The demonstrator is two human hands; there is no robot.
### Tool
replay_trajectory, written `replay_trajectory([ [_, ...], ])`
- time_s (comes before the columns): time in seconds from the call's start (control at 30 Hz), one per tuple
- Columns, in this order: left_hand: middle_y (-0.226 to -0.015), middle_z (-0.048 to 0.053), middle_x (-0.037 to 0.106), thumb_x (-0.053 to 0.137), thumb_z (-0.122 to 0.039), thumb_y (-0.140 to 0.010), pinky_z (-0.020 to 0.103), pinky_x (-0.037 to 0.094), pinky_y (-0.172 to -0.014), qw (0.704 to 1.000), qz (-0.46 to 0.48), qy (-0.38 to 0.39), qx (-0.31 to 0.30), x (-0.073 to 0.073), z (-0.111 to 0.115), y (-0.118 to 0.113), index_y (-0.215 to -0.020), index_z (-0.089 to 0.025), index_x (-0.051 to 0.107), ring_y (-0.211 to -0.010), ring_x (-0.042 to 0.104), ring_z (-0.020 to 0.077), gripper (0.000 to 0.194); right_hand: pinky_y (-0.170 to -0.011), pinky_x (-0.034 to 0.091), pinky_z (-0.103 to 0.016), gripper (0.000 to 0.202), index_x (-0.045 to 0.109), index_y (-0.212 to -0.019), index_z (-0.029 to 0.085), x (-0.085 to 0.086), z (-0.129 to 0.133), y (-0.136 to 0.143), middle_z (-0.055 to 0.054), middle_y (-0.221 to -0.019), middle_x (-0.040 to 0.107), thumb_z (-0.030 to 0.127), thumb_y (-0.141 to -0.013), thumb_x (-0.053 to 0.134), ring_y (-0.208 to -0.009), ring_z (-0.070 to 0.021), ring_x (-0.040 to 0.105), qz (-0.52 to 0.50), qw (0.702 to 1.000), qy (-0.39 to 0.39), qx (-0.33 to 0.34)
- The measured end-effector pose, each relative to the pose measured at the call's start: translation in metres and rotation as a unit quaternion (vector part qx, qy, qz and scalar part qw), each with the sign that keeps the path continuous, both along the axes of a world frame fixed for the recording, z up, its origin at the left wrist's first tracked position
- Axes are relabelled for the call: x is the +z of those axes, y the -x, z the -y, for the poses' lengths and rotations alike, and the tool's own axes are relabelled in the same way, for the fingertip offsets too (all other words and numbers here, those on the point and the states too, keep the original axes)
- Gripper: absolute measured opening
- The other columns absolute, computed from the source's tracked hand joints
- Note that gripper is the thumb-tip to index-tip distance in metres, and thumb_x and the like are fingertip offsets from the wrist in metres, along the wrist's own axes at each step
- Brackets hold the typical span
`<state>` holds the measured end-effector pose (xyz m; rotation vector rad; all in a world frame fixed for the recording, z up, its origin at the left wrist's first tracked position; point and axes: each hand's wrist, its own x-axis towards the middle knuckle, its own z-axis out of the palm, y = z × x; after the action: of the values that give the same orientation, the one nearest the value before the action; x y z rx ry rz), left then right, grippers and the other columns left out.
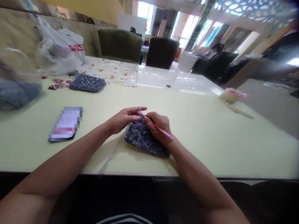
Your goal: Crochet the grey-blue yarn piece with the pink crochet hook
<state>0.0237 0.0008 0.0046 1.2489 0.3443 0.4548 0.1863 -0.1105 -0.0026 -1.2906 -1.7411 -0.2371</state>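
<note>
right hand (160, 122) closed round hook (164, 132), likely for control. left hand (123, 119) pinches piece's (139, 137) edge, guides yarn (111, 155), likely for tension. phone (65, 124) left of grip.

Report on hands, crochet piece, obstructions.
Right hand gripping pink hook. Left hand at far edge of crochet piece. Phone off left, not in the way.

- Daylight glares through the far windows (145, 10), washing panes white.
- Reflections shine on the far, glossy part of the tabletop (158, 76).
- A soft shadow edges the gray crocheted piece (142, 137).
- The phone screen (66, 123) is pixelated.
- Far right, the seated person (216, 51) blurs; the edge smears and stretches.
- Below the near table edge, darkness.
</note>
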Motion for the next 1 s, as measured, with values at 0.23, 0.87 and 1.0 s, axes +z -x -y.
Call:
replay_trajectory([
  [0.23, -0.102, 0.001, 0.064, 0.077, -0.020, -0.077, 0.029, 0.043, -0.094, 0.998, 0.017, -0.017, 0.066, -0.004, 0.013, -0.005, -0.142, -0.028, 0.055, -0.093, 0.059, 0.0126, 0.068, -0.055, 0.038, -0.019, 0.025, 0.057, -0.083, 0.018, -0.003, -0.002, -0.002, 0.003, -0.066, 0.061, 0.034, -0.100, 0.049, -0.053, -0.0062, 0.051, 0.001, 1.000, 0.009, -0.003],
  [0.87, -0.093, 0.006, 0.074, 0.073, -0.006, -0.067, 0.029, 0.048, -0.083, 0.983, 0.026, 0.174, -0.058, 0.015, 0.017, 0.000, -0.129, -0.017, 0.064, -0.081, 0.067, 0.0151, 0.063, -0.055, 0.030, -0.030, 0.027, 0.052, -0.081, 0.021, 0.000, 0.007, 0.008, 0.000, -0.059, 0.054, 0.037, -0.102, 0.046, -0.054, -0.0129, 0.045, 0.209, 0.963, -0.152, -0.078],
  [1.0, -0.086, 0.004, 0.074, 0.068, -0.005, -0.066, 0.028, 0.049, -0.081, 0.987, 0.027, 0.153, -0.042, 0.016, 0.008, 0.003, -0.127, -0.014, 0.065, -0.077, 0.066, 0.0133, 0.062, -0.057, 0.036, -0.027, 0.016, 0.054, -0.084, 0.021, 0.000, 0.007, 0.004, -0.001, -0.068, 0.060, 0.026, -0.098, 0.050, -0.058, -0.0123, 0.050, 0.159, 0.981, -0.107, -0.032],
])
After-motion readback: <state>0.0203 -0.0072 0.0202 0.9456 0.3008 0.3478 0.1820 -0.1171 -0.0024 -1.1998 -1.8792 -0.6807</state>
